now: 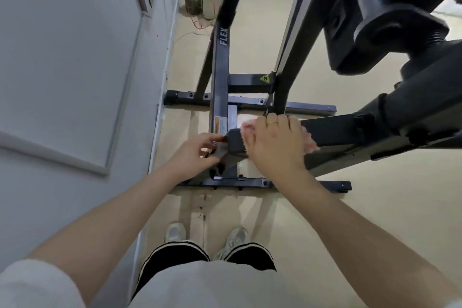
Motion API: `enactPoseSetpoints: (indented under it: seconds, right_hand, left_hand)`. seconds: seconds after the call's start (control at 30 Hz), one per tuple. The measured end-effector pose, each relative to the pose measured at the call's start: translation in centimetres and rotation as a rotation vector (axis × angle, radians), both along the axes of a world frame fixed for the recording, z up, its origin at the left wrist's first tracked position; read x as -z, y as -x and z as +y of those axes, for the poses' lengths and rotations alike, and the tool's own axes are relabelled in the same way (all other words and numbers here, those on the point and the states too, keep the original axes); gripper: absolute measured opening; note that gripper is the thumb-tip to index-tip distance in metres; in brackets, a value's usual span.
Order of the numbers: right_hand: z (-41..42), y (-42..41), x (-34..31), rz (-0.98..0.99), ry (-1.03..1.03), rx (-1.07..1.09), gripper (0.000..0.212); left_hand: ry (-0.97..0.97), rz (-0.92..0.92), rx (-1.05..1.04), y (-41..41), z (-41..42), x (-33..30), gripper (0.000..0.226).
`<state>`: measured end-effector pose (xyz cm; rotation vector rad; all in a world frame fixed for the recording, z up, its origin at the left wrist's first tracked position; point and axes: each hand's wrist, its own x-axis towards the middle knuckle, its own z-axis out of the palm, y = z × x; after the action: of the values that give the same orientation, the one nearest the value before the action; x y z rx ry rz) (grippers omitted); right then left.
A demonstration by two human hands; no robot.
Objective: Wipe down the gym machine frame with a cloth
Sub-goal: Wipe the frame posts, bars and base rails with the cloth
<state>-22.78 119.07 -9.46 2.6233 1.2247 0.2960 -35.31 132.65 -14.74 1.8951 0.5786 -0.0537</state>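
A right hand point(275, 142) pressed a pink fluffy cloth point(310, 144) around a dark metal frame bar point(350, 127), mid-wipe; the left hand point(197, 151) pinched the bar's end. Next likely: sliding the cloth along.

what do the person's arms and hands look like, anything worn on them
Both forearms are bare. The left arm has a white sleeve pushed up near the elbow. The right hand wears a thin gold ring on one finger. The left hand shows no ring or watch.
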Motion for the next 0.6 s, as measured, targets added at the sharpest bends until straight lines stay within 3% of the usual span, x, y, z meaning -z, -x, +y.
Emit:
enactPoseSetpoints:
  seconds: [0.13, 0.2, 0.33, 0.43, 0.53, 0.6]
  right_hand:
    - [4.3, 3.8, 4.4, 0.067, -0.01, -0.107, 0.032]
    - [4.7, 4.3, 5.1, 0.128, -0.063, -0.162, 0.033]
    - [-1.1, 1.9, 4.4, -0.189, -0.17, -0.216, 0.043]
    - [-5.7, 1.1, 3.5, -0.287, -0.215, 0.031, 0.053]
    - [-3.4, 3.0, 3.6, -0.162, -0.369, 0.311, 0.06]
    - [-0.5, 4.6, 3.8, -0.051, -0.414, 0.431, 0.077]
  left_hand:
    - [0.004, 0.033, 0.122, 0.0, 2.2, 0.6, 0.027]
    - [0.019, 0.046, 0.142, -0.1, 3.0, 1.0, 0.031]
    - [0.004, 0.013, 0.237, -1.4, 3.1, 0.5, 0.068]
    - [0.016, -0.031, 0.333, -2.3, 2.7, -0.4, 0.072]
    - [0.015, -0.047, 0.438, -2.8, 2.6, -1.2, 0.07]
    - [0.001, -0.048, 0.453, -3.0, 2.8, -1.8, 0.067]
